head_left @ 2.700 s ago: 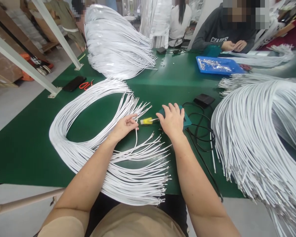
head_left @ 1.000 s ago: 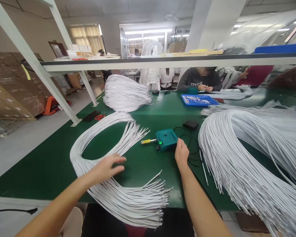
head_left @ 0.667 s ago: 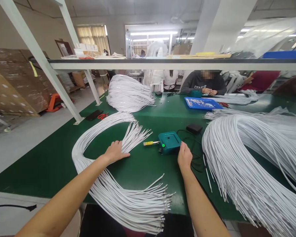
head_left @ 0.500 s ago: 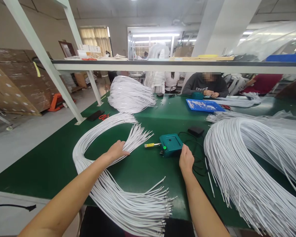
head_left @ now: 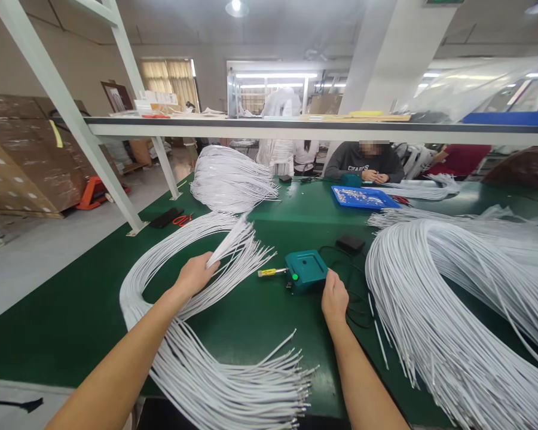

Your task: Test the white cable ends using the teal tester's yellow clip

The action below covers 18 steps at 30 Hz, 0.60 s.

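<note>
My left hand (head_left: 198, 273) is closed around part of a bundle of white cables (head_left: 234, 239), holding some of their ends raised above the others. More ends of that bundle fan out on the green table just right of the fingers. The bundle curves back to the left in a loop, and further white cables (head_left: 233, 376) spread toward the near edge with metal-looking tips. My right hand (head_left: 335, 295) grips the right side of a small teal soldering-iron-like device (head_left: 305, 266), fingers partly hidden behind its edge. A yellow-labelled rod (head_left: 269, 272) sticks out of the device's left side.
A large white cable bundle (head_left: 448, 310) covers the right of the table (head_left: 72, 316); another bundle (head_left: 233, 179) lies at the back. A black box (head_left: 350, 243), its cord, a blue tray (head_left: 363, 197) and red-handled scissors (head_left: 182, 220) lie around. A co-worker (head_left: 363, 161) sits opposite, below a shelf (head_left: 251, 128).
My left hand has raised some cable ends from the bundle and moved slightly left. My right hand stays on the teal device. The camera view has shifted a little.
</note>
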Tool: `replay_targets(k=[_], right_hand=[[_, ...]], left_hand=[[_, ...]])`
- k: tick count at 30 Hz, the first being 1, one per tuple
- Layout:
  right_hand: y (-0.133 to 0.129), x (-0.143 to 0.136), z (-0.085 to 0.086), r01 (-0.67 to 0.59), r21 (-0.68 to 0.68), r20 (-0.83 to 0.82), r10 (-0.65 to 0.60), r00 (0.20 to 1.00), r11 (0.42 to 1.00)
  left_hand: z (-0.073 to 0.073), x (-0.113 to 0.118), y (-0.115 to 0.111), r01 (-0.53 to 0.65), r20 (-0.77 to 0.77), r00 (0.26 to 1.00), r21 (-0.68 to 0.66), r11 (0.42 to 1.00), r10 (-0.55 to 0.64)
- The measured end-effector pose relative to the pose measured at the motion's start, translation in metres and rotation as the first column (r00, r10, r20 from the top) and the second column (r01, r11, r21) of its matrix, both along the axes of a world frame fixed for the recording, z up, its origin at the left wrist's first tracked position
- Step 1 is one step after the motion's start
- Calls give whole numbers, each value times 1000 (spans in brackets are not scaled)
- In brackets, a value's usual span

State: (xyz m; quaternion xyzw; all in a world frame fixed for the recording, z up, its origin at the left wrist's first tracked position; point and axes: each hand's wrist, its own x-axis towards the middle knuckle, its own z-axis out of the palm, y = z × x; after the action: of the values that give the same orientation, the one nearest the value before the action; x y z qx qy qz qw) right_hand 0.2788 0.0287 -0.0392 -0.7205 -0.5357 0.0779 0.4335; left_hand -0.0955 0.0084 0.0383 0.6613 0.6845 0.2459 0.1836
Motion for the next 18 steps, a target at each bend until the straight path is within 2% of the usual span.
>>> replay_targets(k=[1,3,5,7,9,12,14,16,18], right_hand=[[0,0,0,0,-1,4,0,1000,1000],[1,1,-1,2,-10,7,-2,1000,1000],[1,1,-2,5,-23,6,-4,1000,1000],[2,2,-3,3,-30,4,-3,1000,1000],[2,2,-3,1,-36,2,-1,1000,999],[1,1,-1,2,-37,2,-2,1000,999],[0,1,0,4,-29,3,-3,1000,1000],[-1,0,-1,3,-26,3,-3,1000,1000],[0,0,-3,3,-24,2,-2,1000,1000]], left_hand=[[2,-2,0,0,171,985,-15,1000,3],[9,-7,-1,54,479,878,-43,998,-27],[18,-11,-2,133,642,764,-49,990,-71],[33,-13,-1,184,715,692,-44,982,-98],[55,-10,1,203,781,614,-10,979,-119],[93,-2,6,248,867,443,127,960,-229],[111,7,9,309,899,310,211,927,-308],[115,20,8,408,932,157,240,881,-326],[101,39,3,504,967,35,200,840,-251]])
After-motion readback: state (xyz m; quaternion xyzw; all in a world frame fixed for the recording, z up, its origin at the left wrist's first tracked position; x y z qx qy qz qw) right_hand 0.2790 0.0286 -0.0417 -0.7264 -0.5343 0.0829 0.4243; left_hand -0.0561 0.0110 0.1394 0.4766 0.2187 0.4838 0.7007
